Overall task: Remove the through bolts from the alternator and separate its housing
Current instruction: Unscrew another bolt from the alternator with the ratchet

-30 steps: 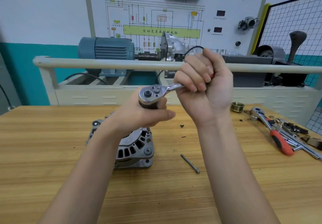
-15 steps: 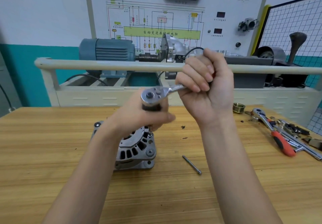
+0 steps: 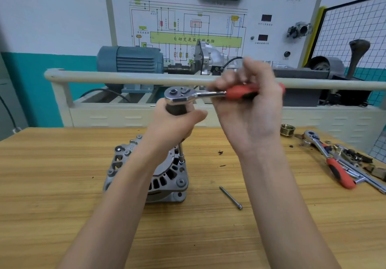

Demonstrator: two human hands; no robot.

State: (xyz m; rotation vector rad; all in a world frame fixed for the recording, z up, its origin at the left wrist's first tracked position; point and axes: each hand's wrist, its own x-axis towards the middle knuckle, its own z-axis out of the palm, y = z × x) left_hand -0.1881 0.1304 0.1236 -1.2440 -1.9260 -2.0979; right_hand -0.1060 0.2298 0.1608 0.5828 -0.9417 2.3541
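A person works a ratchet (image 3: 200, 94) over an alternator (image 3: 167, 174) standing on the tabletop (image 3: 62, 216). The left hand (image 3: 175, 124) wraps the dark adapter under the ratchet head, steadying an extension (image 3: 181, 152) that drops to a bolt at the housing's 1 o'clock edge. The right hand (image 3: 248, 105) lies around the red handle, fingers blurred and apparently loosening, palm turned up. One removed bolt (image 3: 230, 198) lies at 4 o'clock from the alternator; a spare ratchet (image 3: 332, 162) rests at 3 o'clock. The cast-metal housing looks heavy, rigid and stable; its finned rim and mounting ears offer the surest hold. The slim bolts are light and likely to roll.
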